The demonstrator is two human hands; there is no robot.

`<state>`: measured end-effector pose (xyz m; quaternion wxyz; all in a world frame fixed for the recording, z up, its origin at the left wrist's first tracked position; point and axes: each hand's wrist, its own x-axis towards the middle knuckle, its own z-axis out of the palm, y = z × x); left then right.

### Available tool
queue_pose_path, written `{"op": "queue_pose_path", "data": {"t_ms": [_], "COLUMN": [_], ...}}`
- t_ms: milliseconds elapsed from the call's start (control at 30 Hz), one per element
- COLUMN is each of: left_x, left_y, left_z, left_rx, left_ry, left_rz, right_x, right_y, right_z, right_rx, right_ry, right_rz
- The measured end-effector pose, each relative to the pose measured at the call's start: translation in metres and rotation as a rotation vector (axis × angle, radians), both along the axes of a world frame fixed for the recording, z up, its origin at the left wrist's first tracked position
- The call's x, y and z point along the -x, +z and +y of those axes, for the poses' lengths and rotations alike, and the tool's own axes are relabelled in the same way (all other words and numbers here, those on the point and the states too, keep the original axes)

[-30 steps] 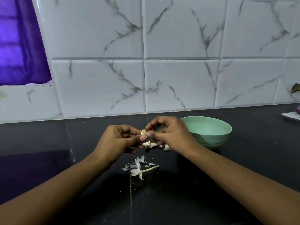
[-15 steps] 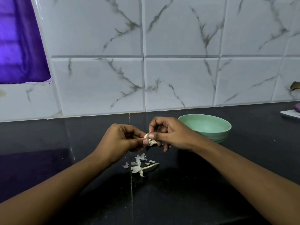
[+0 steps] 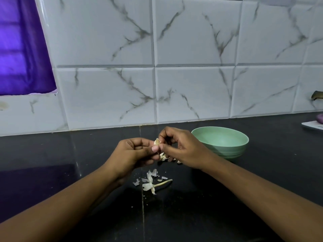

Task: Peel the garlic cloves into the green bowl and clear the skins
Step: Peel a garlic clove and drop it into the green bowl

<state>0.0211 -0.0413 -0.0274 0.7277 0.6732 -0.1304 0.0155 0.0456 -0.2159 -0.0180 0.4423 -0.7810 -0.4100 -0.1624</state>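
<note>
A garlic clove (image 3: 156, 142) is held above the black counter between both hands. My left hand (image 3: 132, 154) pinches it with thumb and fingers. My right hand (image 3: 181, 147) pinches its top from the right, fingers curled. More pale garlic pieces (image 3: 163, 157) lie on the counter just under the hands, partly hidden. Loose white skins and a stalk (image 3: 151, 182) lie nearer to me. The green bowl (image 3: 227, 149) stands just right of my right hand; its visible inside looks bare.
The black counter (image 3: 262, 180) runs back to a white marble-tiled wall. At the far right edge sit a white board (image 3: 312, 125) and a purple object (image 3: 320, 118). A purple curtain (image 3: 21, 49) hangs at the upper left.
Both hands stay together on the clove and have shifted only slightly. The right fingers have moved up to the clove's top. The skins on the counter lie as before.
</note>
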Motion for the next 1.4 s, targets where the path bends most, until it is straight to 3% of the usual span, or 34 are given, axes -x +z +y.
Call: {"op": "queue_pose_path", "data": {"t_ms": [133,267,333,467,733,933,1133,1400], "left_x": [-0.005,-0.009,-0.011,-0.01,-0.008,-0.005,0.0,0.001], "left_y": [0.001,0.005,0.005,0.003,0.0,0.001,0.002,0.003], "left_z": [0.006,0.019,0.022,0.019,0.018,0.014,0.007,0.003], "left_rx": [0.139,0.222,0.215,0.138,-0.059,-0.146,-0.212,-0.205], "left_ry": [-0.025,-0.04,-0.02,-0.026,0.017,0.08,0.121,0.127], "left_rz": [0.052,0.032,0.051,0.085,0.07,0.002,-0.092,-0.146], "right_x": [0.002,0.006,0.005,0.001,0.0,-0.004,-0.002,-0.005], "right_y": [0.0,0.004,0.007,0.008,0.007,0.004,-0.001,-0.004], "right_z": [0.001,-0.003,-0.007,-0.013,-0.013,-0.009,0.0,0.004], "right_rx": [-0.014,-0.081,-0.066,0.173,0.355,0.211,-0.17,-0.25], "right_ry": [0.079,0.154,0.161,0.147,0.087,0.005,-0.001,-0.004], "right_rz": [0.025,0.174,0.267,0.376,0.442,0.422,0.523,0.583]}}
